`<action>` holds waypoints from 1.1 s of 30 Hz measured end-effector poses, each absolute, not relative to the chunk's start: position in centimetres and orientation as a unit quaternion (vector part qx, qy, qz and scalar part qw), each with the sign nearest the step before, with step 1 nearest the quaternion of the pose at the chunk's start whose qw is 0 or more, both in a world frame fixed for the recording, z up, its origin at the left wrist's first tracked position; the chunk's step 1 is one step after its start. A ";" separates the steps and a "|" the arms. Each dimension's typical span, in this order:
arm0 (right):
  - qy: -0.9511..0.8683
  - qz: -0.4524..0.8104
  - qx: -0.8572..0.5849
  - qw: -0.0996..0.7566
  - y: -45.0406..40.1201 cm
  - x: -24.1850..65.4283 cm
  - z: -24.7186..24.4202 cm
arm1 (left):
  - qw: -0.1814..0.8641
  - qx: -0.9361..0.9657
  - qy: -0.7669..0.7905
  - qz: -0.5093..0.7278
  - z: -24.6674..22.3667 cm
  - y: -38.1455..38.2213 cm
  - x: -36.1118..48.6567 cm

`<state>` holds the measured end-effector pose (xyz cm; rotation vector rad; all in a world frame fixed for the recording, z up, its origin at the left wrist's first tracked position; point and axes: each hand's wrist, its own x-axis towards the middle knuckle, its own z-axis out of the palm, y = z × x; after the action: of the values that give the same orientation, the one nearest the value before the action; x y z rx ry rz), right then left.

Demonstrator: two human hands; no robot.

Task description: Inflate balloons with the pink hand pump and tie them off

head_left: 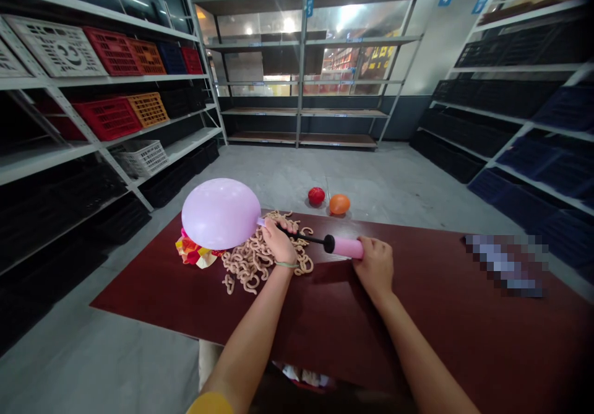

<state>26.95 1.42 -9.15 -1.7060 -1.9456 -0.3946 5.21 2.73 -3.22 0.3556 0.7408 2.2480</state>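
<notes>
A large, inflated light purple balloon (221, 213) hangs over the left part of the table, its neck pointing right. My left hand (279, 242) is closed where that neck meets the black end of a hand pump. The pump (343, 247) has a pink barrel with a black collar, and a dark rod shows between my hands. Around the barrel's right end, my right hand (375, 267) is wrapped. Under and beside my left hand lies a pile of beige curled, ring-like pieces (248, 262). Red and yellow crumpled pieces (192, 253) stick out below the balloon.
The dark red table (334, 321) spans the foreground, with a blurred flat item (505, 265) at its right. A red balloon (316, 196) and an orange balloon (340, 204) rest on the floor beyond. Shelves with crates (109, 117) line the left; a metal rack (301, 114) stands behind.
</notes>
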 end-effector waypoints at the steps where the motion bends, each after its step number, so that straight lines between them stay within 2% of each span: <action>1: -0.729 -0.138 -0.621 0.252 1.0 26.0 -9.1 | 0.363 0.144 0.289 0.874 -3.2 2.6 5.4; 5: -0.764 -0.113 -0.587 0.243 0.1 23.4 -8.8 | 0.382 0.178 0.290 0.859 -3.5 2.2 6.8; 10: -0.764 -0.125 -0.589 0.231 0.9 25.1 -8.8 | 0.406 0.180 0.278 0.852 -3.3 2.1 7.3; 16: -0.728 -0.137 -0.619 0.260 2.2 29.1 -8.7 | 0.378 0.152 0.271 0.872 -1.4 1.9 4.9; 20: -0.729 -0.116 -0.613 0.281 1.8 28.1 -8.9 | 0.346 0.137 0.274 0.887 -0.9 1.5 4.2; 28: -0.762 -0.060 -0.580 0.282 0.2 23.2 -9.5 | 0.396 0.191 0.311 0.843 -3.6 2.1 7.6; 33: -0.747 -0.123 -0.597 0.266 1.5 26.7 -8.8 | 0.396 0.192 0.288 0.851 -3.1 2.4 6.8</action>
<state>26.65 1.49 -8.83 -1.6115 -2.0183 -0.3314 6.77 2.36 -3.14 0.4857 0.7288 2.1563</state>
